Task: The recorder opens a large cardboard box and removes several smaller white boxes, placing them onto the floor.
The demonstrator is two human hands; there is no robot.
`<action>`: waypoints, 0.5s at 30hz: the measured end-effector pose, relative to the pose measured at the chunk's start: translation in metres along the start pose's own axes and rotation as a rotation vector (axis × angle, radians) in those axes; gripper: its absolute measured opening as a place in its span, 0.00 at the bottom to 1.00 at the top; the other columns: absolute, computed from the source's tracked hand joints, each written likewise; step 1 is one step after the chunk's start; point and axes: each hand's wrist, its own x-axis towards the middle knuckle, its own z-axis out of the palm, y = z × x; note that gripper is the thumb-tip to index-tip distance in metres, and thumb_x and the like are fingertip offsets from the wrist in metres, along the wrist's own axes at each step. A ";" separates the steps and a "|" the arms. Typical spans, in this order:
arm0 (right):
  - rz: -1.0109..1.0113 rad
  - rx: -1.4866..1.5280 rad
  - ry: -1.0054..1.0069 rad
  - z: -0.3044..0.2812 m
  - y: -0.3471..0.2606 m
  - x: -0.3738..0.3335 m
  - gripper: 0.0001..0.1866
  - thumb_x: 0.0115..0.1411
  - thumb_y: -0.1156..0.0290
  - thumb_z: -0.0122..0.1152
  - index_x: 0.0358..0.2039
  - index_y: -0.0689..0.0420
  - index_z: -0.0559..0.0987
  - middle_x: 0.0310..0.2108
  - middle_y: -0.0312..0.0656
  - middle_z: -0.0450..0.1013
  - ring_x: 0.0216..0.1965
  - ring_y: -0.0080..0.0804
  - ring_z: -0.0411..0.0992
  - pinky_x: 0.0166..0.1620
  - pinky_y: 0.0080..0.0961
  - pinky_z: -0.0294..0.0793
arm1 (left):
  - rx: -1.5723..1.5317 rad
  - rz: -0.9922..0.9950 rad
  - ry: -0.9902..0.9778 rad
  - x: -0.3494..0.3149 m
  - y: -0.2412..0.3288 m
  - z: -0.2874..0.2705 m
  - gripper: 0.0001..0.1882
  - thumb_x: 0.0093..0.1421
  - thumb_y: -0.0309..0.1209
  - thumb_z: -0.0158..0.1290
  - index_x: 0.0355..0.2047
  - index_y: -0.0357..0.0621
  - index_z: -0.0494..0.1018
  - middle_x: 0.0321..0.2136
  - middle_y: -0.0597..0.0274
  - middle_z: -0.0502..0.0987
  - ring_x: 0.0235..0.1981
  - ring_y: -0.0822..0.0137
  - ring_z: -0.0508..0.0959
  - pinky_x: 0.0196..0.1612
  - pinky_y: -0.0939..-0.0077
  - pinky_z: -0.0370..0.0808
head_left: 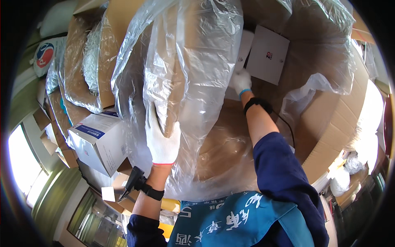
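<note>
A large cardboard carton point(335, 123) stands in front of me, lined with clear plastic film point(210, 53). My left hand point(163, 142), in a white knit glove with a red cuff, has its thumb and fingers around the film-covered carton flap point(176, 78) on the near left. Deep inside the carton, my right hand point(241, 81), gloved in white with a blue cuff, is closed at the lower end of a narrow-looking white box point(245, 47). Its fingertips are partly hidden. Right beside that lies another white box point(267, 55) with a small dark print.
Left of the carton sits a white box with a blue label point(96, 140). Beyond it, another carton point(78, 78) holds shredded white filler point(91, 59). A white sack point(49, 55) lies at the far left. Loose film point(312, 88) hangs over the carton's right side.
</note>
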 end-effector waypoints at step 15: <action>0.197 0.459 -0.029 0.038 0.035 -0.087 0.29 0.54 0.48 0.65 0.41 0.66 0.81 0.39 0.56 0.80 0.44 0.53 0.78 0.46 0.39 0.74 | -0.009 0.041 0.133 -0.005 -0.011 0.009 0.42 0.52 0.36 0.60 0.66 0.37 0.59 0.62 0.38 0.64 0.61 0.40 0.66 0.64 0.51 0.64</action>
